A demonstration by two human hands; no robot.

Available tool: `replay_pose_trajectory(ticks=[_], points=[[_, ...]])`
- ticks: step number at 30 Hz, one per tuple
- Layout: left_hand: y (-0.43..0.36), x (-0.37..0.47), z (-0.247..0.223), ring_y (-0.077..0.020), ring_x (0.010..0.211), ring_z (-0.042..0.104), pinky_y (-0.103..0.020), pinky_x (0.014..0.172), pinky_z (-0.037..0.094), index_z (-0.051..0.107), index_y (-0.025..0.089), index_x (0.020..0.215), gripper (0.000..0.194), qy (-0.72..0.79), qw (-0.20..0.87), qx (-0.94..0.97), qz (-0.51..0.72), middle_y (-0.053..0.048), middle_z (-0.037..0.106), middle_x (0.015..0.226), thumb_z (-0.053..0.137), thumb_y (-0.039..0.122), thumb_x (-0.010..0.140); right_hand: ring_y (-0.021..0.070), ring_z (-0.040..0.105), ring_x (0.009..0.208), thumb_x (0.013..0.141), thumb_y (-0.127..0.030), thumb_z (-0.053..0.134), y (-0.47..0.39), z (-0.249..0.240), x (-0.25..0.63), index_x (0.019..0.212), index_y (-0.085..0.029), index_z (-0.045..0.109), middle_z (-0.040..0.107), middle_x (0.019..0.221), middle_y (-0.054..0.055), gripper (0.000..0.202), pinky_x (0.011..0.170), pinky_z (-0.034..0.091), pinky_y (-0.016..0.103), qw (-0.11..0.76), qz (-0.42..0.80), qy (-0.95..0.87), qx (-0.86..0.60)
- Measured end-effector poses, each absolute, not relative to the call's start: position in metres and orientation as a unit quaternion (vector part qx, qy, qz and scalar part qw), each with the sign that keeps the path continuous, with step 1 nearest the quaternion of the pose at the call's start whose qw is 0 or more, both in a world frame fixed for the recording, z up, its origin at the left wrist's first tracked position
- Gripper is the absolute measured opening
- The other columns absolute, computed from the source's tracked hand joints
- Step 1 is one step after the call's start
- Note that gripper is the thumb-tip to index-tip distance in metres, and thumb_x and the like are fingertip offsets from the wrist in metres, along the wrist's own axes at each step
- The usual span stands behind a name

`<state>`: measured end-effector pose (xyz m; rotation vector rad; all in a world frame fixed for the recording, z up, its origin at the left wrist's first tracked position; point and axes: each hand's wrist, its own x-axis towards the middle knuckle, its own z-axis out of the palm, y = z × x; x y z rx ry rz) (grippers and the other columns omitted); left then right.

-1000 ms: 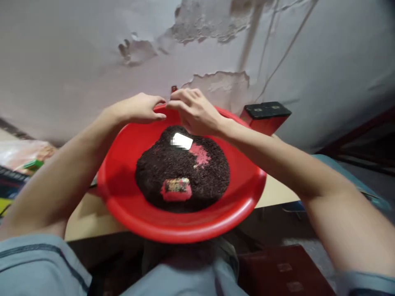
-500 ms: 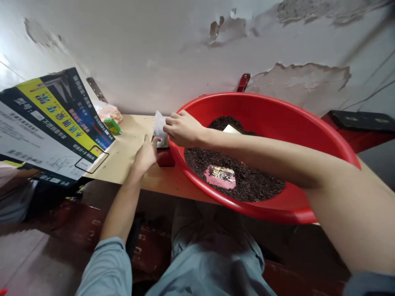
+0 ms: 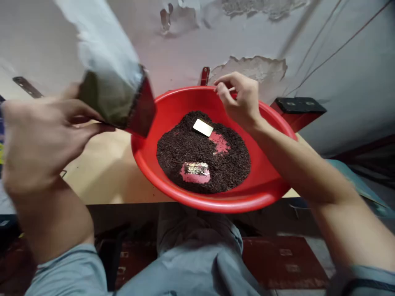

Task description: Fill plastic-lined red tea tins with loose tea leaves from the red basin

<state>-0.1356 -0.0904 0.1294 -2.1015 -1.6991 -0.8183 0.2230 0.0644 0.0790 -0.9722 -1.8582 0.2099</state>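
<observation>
Plainly, in the head view, a red-sided box (image 3: pixel 144 109) is held up by the left hand (image 3: pixel 40 137), with the fingers and thumb closed on its lower left corner. The box is tilted at the left rim of a red basin (image 3: pixel 212 203), and a whitish, see-through bag (image 3: pixel 105 37) rises from it. Whether the rim is touched by the box cannot be told, since one is seen in front of the other.

The right hand (image 3: pixel 240 98) is raised over the far rim, with thumb and forefinger brought close together; whether the small pale thing seen between them is gripped cannot be told. Neither the box nor the bag is touched by it.

In the basin, a bed of dark loose material (image 3: pixel 228 176) is spread. A pale flat rectangle (image 3: pixel 203 127), a pink patch (image 3: pixel 219 143) and a pink-edged block (image 3: pixel 196 172) are seen in it.

For good handling, the box would best be supported from beneath as well, as a one-corner grip seems likely to let it twist. The soft bag should be steadied near its base rather than tugged at the top. The box is judged safest well inside the rim, so that any spill is caught by the basin and not the table (image 3: pixel 105 176).
</observation>
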Motion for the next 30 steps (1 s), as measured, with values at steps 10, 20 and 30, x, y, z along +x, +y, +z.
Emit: replay_pose_trajectory(ticks=[10,20,30], points=[[0.033,-0.025,0.041,-0.0185,0.1,0.077,-0.026,0.082,0.058,0.075,0.017,0.072,0.011,-0.246,-0.14,-0.956,-0.078,-0.011,0.074,0.137,0.072,0.009,0.079,0.0203,0.076,0.071,0.104,-0.067,0.046,0.067,0.047,0.274,0.12,-0.021,0.068,0.078,0.099,0.011,0.054,0.06,0.063,0.03,0.09,0.59,-0.655,-0.463],[0.017,-0.008,0.046,-0.0231,0.113,0.072,-0.034,0.095,0.055,0.081,0.022,0.098,0.033,-0.394,-0.108,-0.912,-0.029,-0.008,0.066,0.149,0.06,0.004,0.081,0.0175,0.074,0.066,0.099,-0.038,0.063,0.048,0.061,0.266,0.13,-0.025,0.071,0.081,0.096,0.007,0.035,0.057,0.056,0.027,0.014,0.397,-0.838,-0.373],[0.017,0.024,0.032,-0.0201,0.089,0.07,-0.032,0.083,0.056,0.077,0.017,0.083,0.007,-0.456,-0.136,-0.861,-0.179,-0.009,0.077,0.106,0.07,0.019,0.081,0.0168,0.069,0.079,0.077,-0.013,0.063,0.042,0.067,0.257,0.094,-0.018,0.081,0.078,0.085,0.004,0.025,0.071,0.049,0.026,0.156,0.224,-0.897,-0.348]])
